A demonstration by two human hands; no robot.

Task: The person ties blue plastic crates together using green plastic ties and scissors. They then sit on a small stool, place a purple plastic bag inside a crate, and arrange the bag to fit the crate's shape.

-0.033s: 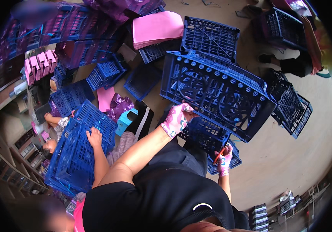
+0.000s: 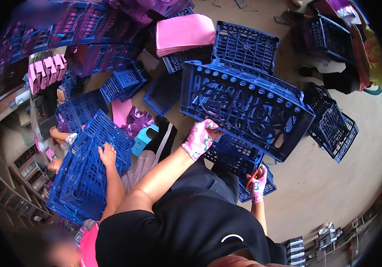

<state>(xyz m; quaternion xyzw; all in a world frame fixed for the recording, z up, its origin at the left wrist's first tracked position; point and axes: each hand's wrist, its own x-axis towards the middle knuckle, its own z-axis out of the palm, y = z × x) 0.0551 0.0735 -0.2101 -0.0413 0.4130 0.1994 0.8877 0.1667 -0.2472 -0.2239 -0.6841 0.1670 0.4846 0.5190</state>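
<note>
Apparently steadying was the step in hand: the left hand (image 2: 200, 139), gloved in pink floral fabric, pinched the near edge of a dark-blue openwork plastic crate (image 2: 249, 111), and the next move seemed to call for a firm hold there. Tilted just ahead of that hand, the crate showed round holes and curved openings, while to its right the matching-gloved right hand (image 2: 257, 184) curled around a slim orange-handled tool (image 2: 252, 179).

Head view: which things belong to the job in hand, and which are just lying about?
Job: crate, gripped by the left hand; orange-handled tool, in the right hand.
Apparently lying about: pink sheets; crumpled purple plastic.
</note>
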